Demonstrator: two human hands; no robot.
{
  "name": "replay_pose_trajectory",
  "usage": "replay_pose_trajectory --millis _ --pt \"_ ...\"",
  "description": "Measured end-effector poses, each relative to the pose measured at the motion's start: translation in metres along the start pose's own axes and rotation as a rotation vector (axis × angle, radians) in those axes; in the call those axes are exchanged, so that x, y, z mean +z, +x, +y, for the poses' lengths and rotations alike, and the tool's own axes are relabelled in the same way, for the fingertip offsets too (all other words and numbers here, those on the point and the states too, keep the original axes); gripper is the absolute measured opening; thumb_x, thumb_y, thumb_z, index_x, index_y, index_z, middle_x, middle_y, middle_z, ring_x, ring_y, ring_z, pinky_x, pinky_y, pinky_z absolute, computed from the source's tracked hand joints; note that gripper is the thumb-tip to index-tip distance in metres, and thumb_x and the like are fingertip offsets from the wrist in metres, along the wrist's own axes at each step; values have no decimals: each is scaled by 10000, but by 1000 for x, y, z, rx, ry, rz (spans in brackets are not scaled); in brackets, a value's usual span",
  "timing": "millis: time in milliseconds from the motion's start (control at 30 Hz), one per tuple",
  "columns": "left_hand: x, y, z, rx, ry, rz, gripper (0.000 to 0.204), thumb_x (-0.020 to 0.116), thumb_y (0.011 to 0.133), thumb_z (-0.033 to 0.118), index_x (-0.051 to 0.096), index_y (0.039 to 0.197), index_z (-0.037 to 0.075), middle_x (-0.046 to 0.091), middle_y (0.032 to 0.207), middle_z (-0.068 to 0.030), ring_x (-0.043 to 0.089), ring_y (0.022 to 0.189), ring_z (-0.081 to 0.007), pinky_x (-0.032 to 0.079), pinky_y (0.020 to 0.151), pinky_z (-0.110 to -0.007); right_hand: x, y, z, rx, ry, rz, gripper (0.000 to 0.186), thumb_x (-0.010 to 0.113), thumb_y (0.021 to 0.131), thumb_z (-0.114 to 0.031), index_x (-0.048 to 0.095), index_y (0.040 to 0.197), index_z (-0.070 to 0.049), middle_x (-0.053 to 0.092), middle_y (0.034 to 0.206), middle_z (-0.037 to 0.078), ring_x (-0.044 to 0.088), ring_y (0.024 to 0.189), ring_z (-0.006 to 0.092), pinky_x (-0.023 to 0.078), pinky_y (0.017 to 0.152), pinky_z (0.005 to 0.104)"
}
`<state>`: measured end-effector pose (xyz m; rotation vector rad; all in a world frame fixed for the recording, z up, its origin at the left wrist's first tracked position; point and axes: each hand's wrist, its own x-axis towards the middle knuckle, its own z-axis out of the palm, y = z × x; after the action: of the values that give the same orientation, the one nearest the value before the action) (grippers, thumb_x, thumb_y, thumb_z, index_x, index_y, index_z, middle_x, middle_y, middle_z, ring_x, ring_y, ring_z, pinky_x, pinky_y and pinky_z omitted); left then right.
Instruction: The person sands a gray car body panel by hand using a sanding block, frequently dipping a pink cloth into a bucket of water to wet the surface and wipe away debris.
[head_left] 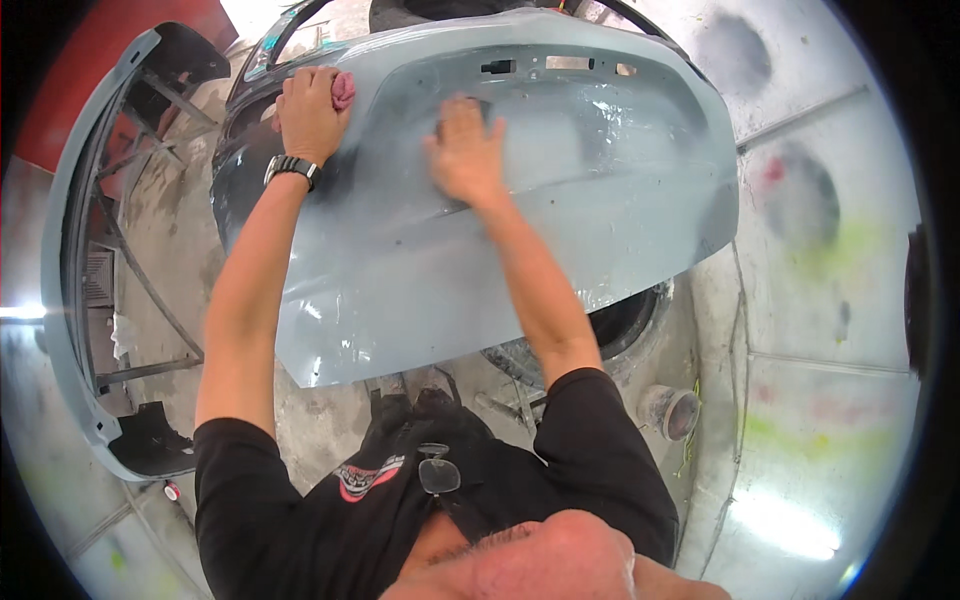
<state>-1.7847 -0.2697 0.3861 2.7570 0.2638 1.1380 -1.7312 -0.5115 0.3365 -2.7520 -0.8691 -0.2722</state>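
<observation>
A large grey car body panel (560, 160), shaped like a boot lid, lies before me, wet and shiny in patches. At its far left part, my left hand (308, 105) is closed around a wrung pink cloth or sponge (343, 91). Farther right, my right hand (466, 150) presses flat on the panel below the cut-out slots (568, 63). Motion blurs its fingers; a dark pad or sheet (485, 108) shows at their edge, mostly hidden beneath them. The pad's exact kind cannot be made out.
A curved grey bumper (62, 250) stands at the left on a metal frame (150, 372). A tyre (628, 325) sits beneath the panel's near edge, with another tyre (440, 10) behind it. A bucket (668, 411) stands on the floor at right, by the paint-spotted wall (820, 310).
</observation>
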Motion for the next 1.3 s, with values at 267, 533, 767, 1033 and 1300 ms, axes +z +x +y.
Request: replay_pose_trajectory --millis 267,533,767,1033,1300 --pt "-2 0 -13 45 -29 33 404 796 792 216 664 1168 152 636 1153 -80 605 1076 -338 487 899 -476 -10 -47 12 -267 20 -196 763 421 1049 -478 213 1630 -29 204 1714 127 200 1581 283 156 1240 631" --pt "10 5 -8 40 7 17 400 794 796 239 667 1168 165 637 1153 -81 603 1087 -338 496 890 -486 -4 -43 43 8 -30 139 683 470 1034 -466 447 1499 34 413 1592 227 345 1499 404 239 1191 659" --pt "9 2 -30 95 -62 32 390 783 817 280 665 1171 164 633 1161 -87 604 1088 -338 495 895 -481 -34 -128 47 -88 -68 147 616 563 1006 -467 473 1508 -121 432 1603 106 369 1505 295 252 1154 705" --pt "13 6 -12 73 15 44 382 769 842 297 656 1179 157 625 1150 -95 601 1095 -347 500 881 -496 -36 -122 51 45 -273 329 489 542 1010 -359 624 1201 84 600 1337 270 532 1287 395 290 1091 716" --pt "16 2 -36 136 -36 80 404 778 833 301 660 1186 144 651 1149 -120 621 1057 -376 508 893 -492 -34 -128 46 -25 -127 291 458 574 1004 -319 564 1374 -49 582 1391 176 540 1301 348 281 1146 658"
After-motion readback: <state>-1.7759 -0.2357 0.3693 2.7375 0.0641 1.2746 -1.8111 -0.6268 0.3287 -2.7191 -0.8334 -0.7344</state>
